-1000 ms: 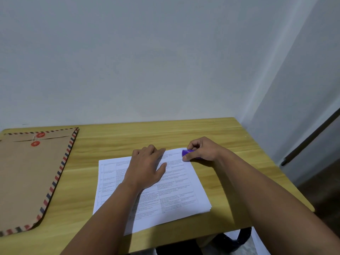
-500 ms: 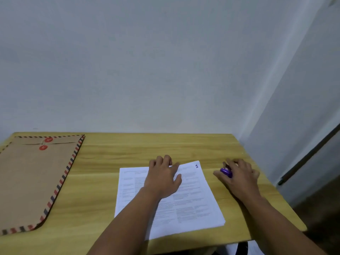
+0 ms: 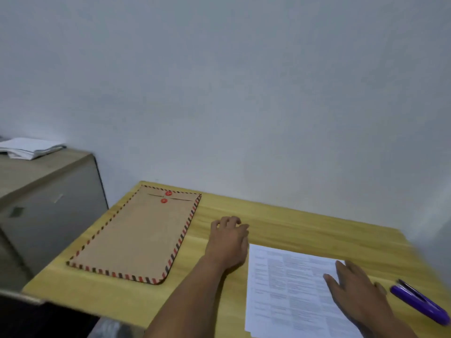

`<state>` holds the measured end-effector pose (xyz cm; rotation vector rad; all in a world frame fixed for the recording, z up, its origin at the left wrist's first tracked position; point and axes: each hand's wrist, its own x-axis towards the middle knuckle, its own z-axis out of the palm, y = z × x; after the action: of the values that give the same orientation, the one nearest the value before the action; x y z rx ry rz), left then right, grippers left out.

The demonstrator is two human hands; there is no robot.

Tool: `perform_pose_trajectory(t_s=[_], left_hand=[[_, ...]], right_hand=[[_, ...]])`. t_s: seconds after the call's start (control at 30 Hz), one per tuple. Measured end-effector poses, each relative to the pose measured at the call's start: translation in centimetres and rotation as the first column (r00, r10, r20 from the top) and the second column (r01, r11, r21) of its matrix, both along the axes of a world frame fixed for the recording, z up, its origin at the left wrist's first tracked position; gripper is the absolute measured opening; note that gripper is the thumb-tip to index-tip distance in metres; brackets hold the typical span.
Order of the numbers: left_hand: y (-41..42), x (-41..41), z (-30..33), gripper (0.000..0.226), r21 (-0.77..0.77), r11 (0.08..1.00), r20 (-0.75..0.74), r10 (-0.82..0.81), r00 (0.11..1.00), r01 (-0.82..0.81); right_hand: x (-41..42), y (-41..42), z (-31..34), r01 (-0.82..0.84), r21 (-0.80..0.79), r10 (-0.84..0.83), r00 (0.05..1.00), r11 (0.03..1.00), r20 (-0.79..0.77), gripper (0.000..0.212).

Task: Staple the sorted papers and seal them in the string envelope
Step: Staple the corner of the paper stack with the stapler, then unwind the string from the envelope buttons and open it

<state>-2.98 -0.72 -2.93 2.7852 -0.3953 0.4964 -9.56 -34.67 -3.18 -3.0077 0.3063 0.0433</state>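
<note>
A stack of printed white papers (image 3: pixel 290 289) lies on the wooden table (image 3: pixel 305 225) at the lower right. My right hand (image 3: pixel 353 289) rests flat on the stack's right side, fingers apart, holding nothing. A purple stapler (image 3: pixel 419 303) lies on the table just right of that hand, not touched. My left hand (image 3: pixel 228 240) hovers palm down over bare table, between the papers and a brown string envelope (image 3: pixel 136 237) with a red-and-black striped border and two red buttons (image 3: pixel 166 196) at its far end.
A grey cabinet (image 3: pixel 48 203) stands left of the table, with folded white papers (image 3: pixel 29 147) on top. A plain wall runs behind the table. The table's left and near edges drop off to a dark floor.
My right hand has let go of the stapler and moved onto the papers. My left hand has left the papers and shifted left toward the envelope. The view has swung left.
</note>
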Motion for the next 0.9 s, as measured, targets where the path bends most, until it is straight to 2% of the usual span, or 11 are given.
perform_pose_trajectory(t_s=[0.1,0.2,0.4,0.53,0.67,0.77,0.9], left_hand=[[8.6,0.1,0.8,0.045,0.049,0.983,-0.081,0.179,0.981,-0.175],[15.1,0.0,0.7,0.043,0.022,0.953,-0.106,0.302,0.947,-0.301],[23.3,2.5,-1.1,0.052,0.024,0.926,-0.21,0.373,0.904,-0.377],[26.5,4.9,-1.7,0.057,0.016,0.907,-0.225,0.413,0.882,-0.421],[27.5,6.5,-2.1,0.062,0.069,0.887,-0.267,0.457,0.848,-0.456],[27.4,6.8,-2.4,0.064,0.098,0.888,-0.274,0.458,0.846,-0.449],[26.5,5.8,-2.4,0.065,0.129,0.887,-0.301,0.462,0.834,-0.444]], right_hand=[[1.5,2.3,1.3,-0.008,-0.016,0.01,0.996,1.0,0.086,0.056],[4.1,7.2,1.7,-0.08,0.051,0.072,0.988,0.996,0.138,0.06],[11.5,22.3,0.8,-0.37,0.14,0.341,0.919,0.918,0.196,0.066],[15.1,32.6,0.1,-0.519,0.165,0.492,0.852,0.839,0.177,0.07],[16.2,39.8,-0.9,-0.537,0.167,0.531,0.844,0.827,0.082,0.087],[16.2,41.3,-1.6,-0.501,0.086,0.498,0.865,0.861,0.055,0.094],[15.4,40.5,-1.5,-0.55,0.067,0.55,0.835,0.832,0.026,0.085]])
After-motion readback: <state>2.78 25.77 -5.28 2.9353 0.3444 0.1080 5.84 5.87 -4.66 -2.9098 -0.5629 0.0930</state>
